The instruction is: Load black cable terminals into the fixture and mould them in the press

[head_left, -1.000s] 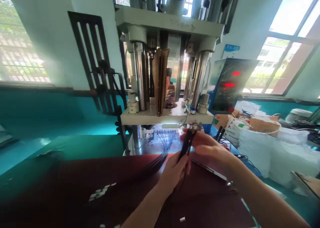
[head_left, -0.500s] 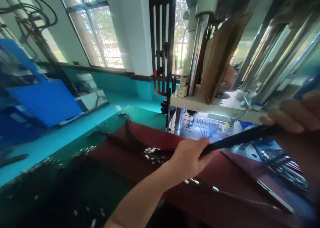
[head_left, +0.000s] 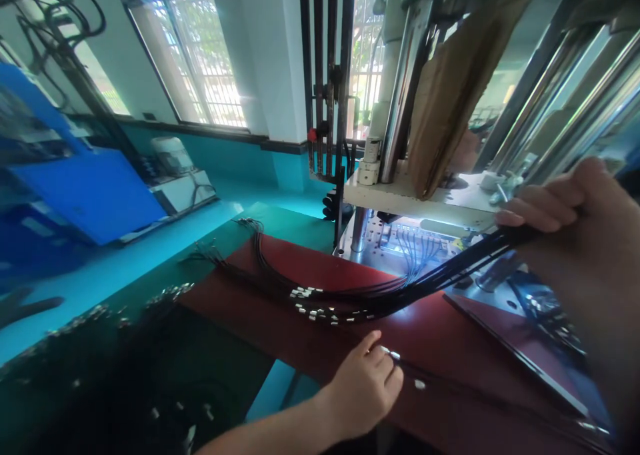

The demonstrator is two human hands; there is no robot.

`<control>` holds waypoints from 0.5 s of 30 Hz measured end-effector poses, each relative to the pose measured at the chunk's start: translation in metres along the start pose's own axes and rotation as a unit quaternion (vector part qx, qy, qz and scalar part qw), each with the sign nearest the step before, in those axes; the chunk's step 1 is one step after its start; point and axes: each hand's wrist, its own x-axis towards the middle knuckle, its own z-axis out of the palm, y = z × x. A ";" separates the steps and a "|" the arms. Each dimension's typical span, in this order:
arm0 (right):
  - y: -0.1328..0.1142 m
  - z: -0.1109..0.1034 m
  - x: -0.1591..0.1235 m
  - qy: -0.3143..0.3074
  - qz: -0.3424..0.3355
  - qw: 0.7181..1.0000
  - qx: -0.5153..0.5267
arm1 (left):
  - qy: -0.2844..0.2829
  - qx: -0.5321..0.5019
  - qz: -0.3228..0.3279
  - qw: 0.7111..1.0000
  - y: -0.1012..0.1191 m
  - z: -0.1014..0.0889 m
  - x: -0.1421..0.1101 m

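My right hand point(head_left: 565, 205) is closed round a bundle of black cables point(head_left: 450, 268), raised above the board at the right. From there the cables droop leftward over a dark red board point(head_left: 320, 262), and silvery connectors point(head_left: 310, 294) sit along them. Below the bundle is my left hand point(head_left: 367, 382), partly curled, with one finger standing apart and no cable visibly in it. Close to its fingertips lie small silvery connectors point(head_left: 393, 354) on a thin dark cable; whether they touch is unclear. Another silvery piece point(head_left: 420, 384) lies just right of that hand.
A press machine with a white plate point(head_left: 425, 202) and chrome columns stands ahead, cardboard point(head_left: 450, 88) leaning on it. A lit fixture point(head_left: 410, 242) is beneath the plate. More dark cables point(head_left: 125, 348) with shiny ends lie at left. Blue equipment point(head_left: 90, 188) stands farther left.
My left hand has let go of the cable bundle and moved down towards the loose connectors. My right hand still holds the bundle, now slightly higher and further left, with its cables fanned out.
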 end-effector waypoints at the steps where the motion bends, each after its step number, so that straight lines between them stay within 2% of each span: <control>1: -0.001 0.001 -0.001 0.006 0.007 1.000 0.009 | -0.031 0.000 -0.006 1.000 0.003 0.009 -0.003; 4: -0.002 0.008 -0.002 0.013 0.004 1.000 0.005 | -0.076 -0.039 -0.063 0.994 0.010 0.026 -0.011; 7: -0.001 0.015 0.004 0.030 0.000 0.999 0.029 | -0.042 -0.103 -0.127 0.986 0.016 0.025 -0.014; 10: 0.003 0.014 0.013 0.037 0.014 0.997 0.072 | 0.068 -0.197 -0.143 0.968 0.011 0.005 -0.017; 12: 0.009 0.004 0.017 0.029 0.033 0.996 0.072 | 0.144 -0.226 -0.155 0.951 -0.004 -0.016 -0.021; 13: 0.012 -0.004 0.018 0.024 0.042 0.997 0.059 | 0.162 -0.217 -0.170 0.947 -0.015 -0.026 -0.023; 14: 0.015 -0.012 0.018 0.025 0.040 0.999 0.022 | 0.158 -0.193 -0.189 0.950 -0.026 -0.034 -0.026; 15: 0.018 -0.021 0.017 0.027 0.032 0.999 -0.018 | 0.130 -0.162 -0.204 0.957 -0.038 -0.041 -0.028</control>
